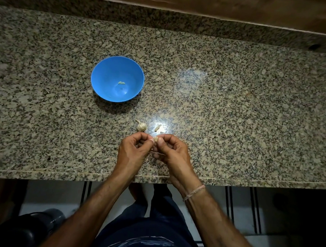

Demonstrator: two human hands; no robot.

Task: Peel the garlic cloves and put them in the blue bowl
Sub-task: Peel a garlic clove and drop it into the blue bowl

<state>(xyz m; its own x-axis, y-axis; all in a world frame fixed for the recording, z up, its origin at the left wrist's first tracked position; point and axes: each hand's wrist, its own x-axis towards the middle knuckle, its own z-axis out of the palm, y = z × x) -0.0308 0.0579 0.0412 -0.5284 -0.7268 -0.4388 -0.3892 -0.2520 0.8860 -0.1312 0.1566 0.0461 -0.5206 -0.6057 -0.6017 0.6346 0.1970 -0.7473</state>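
Pinching one small garlic clove (156,139) between thumbs and forefingers, the left hand (132,152) and right hand (174,152) both curl round it just above the granite countertop (234,108), near its front edge. How much skin is left on the clove is too small to tell.

The peeling looks best done with one hand holding the clove steady while the other thumbnail lifts the papery skin at the root end and strips it lengthwise, without crushing the flesh. Skin should drop onto the counter, not into the bowl.

The garlic bulb (141,126) lies just beyond the left hand at 11 o'clock, and loose pale garlic pieces (159,128) lie at 12 o'clock. The blue bowl (104,76) stands farther off at 11 o'clock, with one peeled clove (121,82) inside, so most of the job likely remains.
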